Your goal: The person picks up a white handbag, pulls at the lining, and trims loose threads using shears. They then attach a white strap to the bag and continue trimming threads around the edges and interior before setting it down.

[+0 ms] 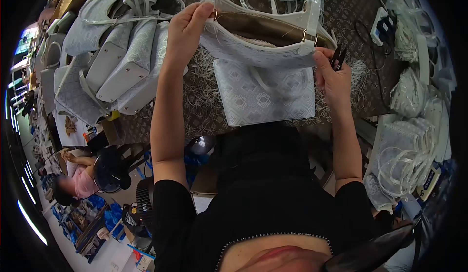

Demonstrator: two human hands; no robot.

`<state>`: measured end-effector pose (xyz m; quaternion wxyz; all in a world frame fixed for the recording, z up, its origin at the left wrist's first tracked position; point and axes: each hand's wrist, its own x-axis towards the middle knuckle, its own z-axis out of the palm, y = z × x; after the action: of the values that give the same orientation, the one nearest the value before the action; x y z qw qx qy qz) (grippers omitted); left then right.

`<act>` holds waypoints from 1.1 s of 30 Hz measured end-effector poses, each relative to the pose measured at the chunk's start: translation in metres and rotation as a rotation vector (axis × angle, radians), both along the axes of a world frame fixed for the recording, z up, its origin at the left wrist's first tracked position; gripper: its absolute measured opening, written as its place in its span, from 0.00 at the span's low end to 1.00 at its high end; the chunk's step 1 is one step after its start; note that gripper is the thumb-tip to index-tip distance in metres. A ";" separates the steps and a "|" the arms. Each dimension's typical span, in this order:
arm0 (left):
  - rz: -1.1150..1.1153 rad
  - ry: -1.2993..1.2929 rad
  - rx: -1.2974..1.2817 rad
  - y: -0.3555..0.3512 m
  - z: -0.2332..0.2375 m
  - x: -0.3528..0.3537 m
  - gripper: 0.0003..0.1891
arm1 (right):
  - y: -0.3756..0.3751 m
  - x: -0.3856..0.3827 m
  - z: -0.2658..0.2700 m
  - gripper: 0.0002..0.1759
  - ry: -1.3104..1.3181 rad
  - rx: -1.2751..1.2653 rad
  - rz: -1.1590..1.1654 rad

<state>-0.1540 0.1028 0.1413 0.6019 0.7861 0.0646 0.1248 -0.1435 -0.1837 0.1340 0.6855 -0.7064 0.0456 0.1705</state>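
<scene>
A white and silver patterned handbag [263, 50] is held up over the table, its top open toward me, with a brown lining and a zip along the mouth. My left hand [187, 26] is closed on its left upper corner, thumb by the strap ring. At the right end my right hand [335, 79] pinches the bag's edge between thumb and fingers. Black thread snips [337, 57] stick up from that same hand. Loose thread ends hang across the bag's mouth. Below lies another patterned bag [265, 99], flat near the table edge, partly covered by the held one.
Several similar bags [131, 62] are heaped at the left of the brown patterned table [195, 108]. Cut threads [358, 79] litter the cloth. A white power strip [378, 26] with a black plug lies at right, beside wrapped straps [409, 94]. A person in pink [85, 182] sits at left.
</scene>
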 end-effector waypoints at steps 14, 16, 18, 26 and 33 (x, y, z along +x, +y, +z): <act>-0.022 0.063 -0.084 0.017 -0.015 0.016 0.20 | 0.010 0.011 -0.006 0.16 -0.030 -0.023 -0.083; -0.021 0.062 -0.079 0.017 -0.017 0.016 0.20 | 0.010 0.011 -0.006 0.15 -0.040 -0.018 -0.080; -0.024 0.037 -0.116 0.015 -0.016 0.016 0.20 | 0.011 0.010 -0.006 0.14 -0.051 -0.001 -0.081; 0.049 -0.136 0.193 0.012 -0.005 0.002 0.33 | 0.009 0.006 -0.004 0.14 -0.028 -0.003 -0.051; -0.228 -0.067 0.750 0.028 0.007 0.012 0.54 | -0.005 0.001 -0.017 0.13 -0.119 0.069 0.107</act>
<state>-0.1417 0.1309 0.1484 0.2848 0.9491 -0.0926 0.0975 -0.1423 -0.1883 0.1175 0.7008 -0.6927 -0.0391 0.1660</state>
